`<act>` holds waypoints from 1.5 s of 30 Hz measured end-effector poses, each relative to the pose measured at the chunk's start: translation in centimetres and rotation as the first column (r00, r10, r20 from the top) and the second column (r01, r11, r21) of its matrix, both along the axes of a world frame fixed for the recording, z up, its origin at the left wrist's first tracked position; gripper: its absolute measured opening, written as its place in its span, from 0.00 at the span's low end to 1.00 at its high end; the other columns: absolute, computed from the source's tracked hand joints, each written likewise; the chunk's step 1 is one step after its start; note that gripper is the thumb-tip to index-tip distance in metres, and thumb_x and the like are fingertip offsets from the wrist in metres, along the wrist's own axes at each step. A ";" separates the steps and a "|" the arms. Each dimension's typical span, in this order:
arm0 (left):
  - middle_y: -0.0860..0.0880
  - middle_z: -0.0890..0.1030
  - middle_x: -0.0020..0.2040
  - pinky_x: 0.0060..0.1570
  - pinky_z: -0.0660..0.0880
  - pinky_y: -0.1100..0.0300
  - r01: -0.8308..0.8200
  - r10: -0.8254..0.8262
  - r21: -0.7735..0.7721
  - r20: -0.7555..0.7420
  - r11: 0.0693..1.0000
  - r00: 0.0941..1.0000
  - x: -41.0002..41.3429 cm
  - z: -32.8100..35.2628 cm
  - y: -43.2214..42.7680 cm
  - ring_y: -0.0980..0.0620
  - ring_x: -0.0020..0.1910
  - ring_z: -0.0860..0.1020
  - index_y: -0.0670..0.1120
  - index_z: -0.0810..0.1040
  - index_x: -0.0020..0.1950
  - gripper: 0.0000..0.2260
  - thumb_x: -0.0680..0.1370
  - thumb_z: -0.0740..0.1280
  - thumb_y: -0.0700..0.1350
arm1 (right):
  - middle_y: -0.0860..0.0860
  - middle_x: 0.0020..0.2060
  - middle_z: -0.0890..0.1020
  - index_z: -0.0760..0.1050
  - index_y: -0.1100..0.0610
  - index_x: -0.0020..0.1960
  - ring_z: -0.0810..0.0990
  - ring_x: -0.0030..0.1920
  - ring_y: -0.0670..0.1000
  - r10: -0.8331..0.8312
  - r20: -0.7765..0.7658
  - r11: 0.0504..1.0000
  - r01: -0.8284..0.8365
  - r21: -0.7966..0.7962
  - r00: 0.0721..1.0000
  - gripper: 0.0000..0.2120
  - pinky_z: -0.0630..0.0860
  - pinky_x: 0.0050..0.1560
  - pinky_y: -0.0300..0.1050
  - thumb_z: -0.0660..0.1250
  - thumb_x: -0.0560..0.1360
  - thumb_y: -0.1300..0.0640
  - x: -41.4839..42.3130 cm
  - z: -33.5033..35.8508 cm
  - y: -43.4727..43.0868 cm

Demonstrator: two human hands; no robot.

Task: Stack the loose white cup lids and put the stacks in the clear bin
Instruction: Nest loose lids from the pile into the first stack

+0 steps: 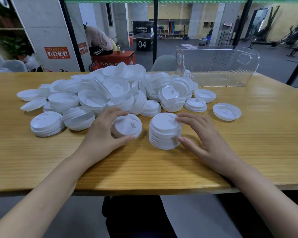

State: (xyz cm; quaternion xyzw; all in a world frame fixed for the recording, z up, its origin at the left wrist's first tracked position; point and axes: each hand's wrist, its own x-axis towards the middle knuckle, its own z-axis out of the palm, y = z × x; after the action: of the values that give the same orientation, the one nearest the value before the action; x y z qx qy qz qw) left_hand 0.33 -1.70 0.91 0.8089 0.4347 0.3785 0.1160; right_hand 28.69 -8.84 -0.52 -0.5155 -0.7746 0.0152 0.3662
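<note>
A big heap of loose white cup lids covers the middle of the wooden table. My left hand grips a single white lid between thumb and fingers, just in front of the heap. Right of it stands a neat stack of several lids. My right hand touches that stack's right side with its thumb low and its fingertips at the top rim. The clear bin stands at the table's far right edge, with a few lids visible at its left end.
A short stack of lids lies at the front left. A single upturned lid sits alone to the right. Behind the table are chair backs and a glass wall; a person crouches beyond it.
</note>
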 end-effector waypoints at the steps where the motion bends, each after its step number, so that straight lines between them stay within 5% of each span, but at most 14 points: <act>1: 0.56 0.71 0.64 0.58 0.56 0.83 -0.006 0.006 -0.012 -0.014 1.000 1.000 -0.1 -0.1 0.0 0.66 0.62 0.66 0.51 0.76 0.64 0.29 0.65 0.80 0.53 | 0.39 0.69 0.71 0.70 0.45 0.69 0.68 0.69 0.47 0.001 0.002 1.000 -0.001 -0.001 1.000 0.23 0.68 0.67 0.57 0.58 0.78 0.38 0.0 0.0 0.0; 8: 0.56 0.71 0.62 0.56 0.57 0.83 -0.032 0.030 -0.028 -0.069 0.999 0.997 -0.3 -0.6 0.4 0.60 0.62 0.69 0.48 0.77 0.64 0.27 0.67 0.80 0.45 | 0.40 0.69 0.71 0.70 0.46 0.70 0.67 0.70 0.46 0.006 0.004 1.000 -0.006 -0.001 1.000 0.24 0.66 0.70 0.53 0.58 0.78 0.38 0.1 -0.1 0.0; 13: 0.61 0.75 0.58 0.55 0.61 0.81 -0.051 0.049 0.014 0.135 0.999 0.990 0.6 0.4 -0.3 0.76 0.56 0.69 0.48 0.79 0.61 0.21 0.70 0.78 0.47 | 0.39 0.69 0.70 0.69 0.46 0.70 0.67 0.70 0.46 -0.006 0.003 1.000 0.006 0.002 1.000 0.23 0.66 0.70 0.52 0.58 0.78 0.38 0.0 0.0 0.0; 17: 0.59 0.77 0.61 0.60 0.65 0.75 0.088 -0.075 -0.043 0.246 0.995 0.966 3.0 2.0 -1.5 0.68 0.61 0.72 0.50 0.78 0.61 0.22 0.69 0.74 0.55 | 0.40 0.70 0.70 0.69 0.46 0.71 0.67 0.70 0.46 -0.036 -0.003 0.999 0.036 0.002 0.999 0.24 0.67 0.69 0.54 0.58 0.78 0.38 0.0 0.0 -0.1; 22: 0.60 0.77 0.60 0.55 0.62 0.79 0.200 -0.169 -0.117 0.233 0.973 0.958 5.9 1.9 -1.8 0.70 0.57 0.72 0.50 0.79 0.60 0.18 0.71 0.76 0.48 | 0.44 0.69 0.72 0.69 0.48 0.71 0.68 0.69 0.49 -0.093 -0.056 0.995 0.094 0.020 0.994 0.25 0.67 0.69 0.54 0.57 0.78 0.38 0.2 0.0 0.1; 30: 0.61 0.78 0.59 0.58 0.62 0.77 0.250 -0.215 -0.151 0.219 0.956 0.952 6.6 0.7 -1.4 0.67 0.61 0.73 0.57 0.79 0.58 0.19 0.68 0.76 0.53 | 0.42 0.68 0.72 0.67 0.46 0.71 0.67 0.69 0.47 -0.091 -0.054 0.996 0.090 -0.009 0.994 0.25 0.67 0.69 0.54 0.56 0.78 0.38 0.3 -0.1 0.1; 38: 0.59 0.78 0.59 0.57 0.62 0.78 0.251 -0.220 -0.154 0.196 0.956 0.956 6.6 1.0 -1.0 0.69 0.60 0.72 0.53 0.81 0.58 0.16 0.71 0.76 0.48 | 0.39 0.66 0.72 0.66 0.45 0.72 0.66 0.66 0.42 -0.090 -0.059 0.994 0.086 -0.066 0.994 0.27 0.67 0.68 0.51 0.55 0.77 0.35 0.2 0.0 -0.1; 45: 0.58 0.79 0.59 0.55 0.62 0.78 0.271 -0.243 -0.161 0.171 0.949 0.955 6.5 1.2 -0.8 0.68 0.59 0.73 0.50 0.81 0.59 0.15 0.73 0.75 0.47 | 0.37 0.66 0.70 0.51 0.38 0.76 0.63 0.70 0.42 -0.072 -0.133 0.960 0.033 -0.277 0.988 0.46 0.66 0.70 0.54 0.68 0.64 0.29 -0.1 0.3 0.7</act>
State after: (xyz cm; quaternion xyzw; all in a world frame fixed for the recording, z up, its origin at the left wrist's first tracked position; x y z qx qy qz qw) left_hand 6.81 -2.48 2.07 0.8141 0.3483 0.3780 0.2701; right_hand 28.55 -8.18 -0.18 -0.5793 -0.7230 0.1492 0.3457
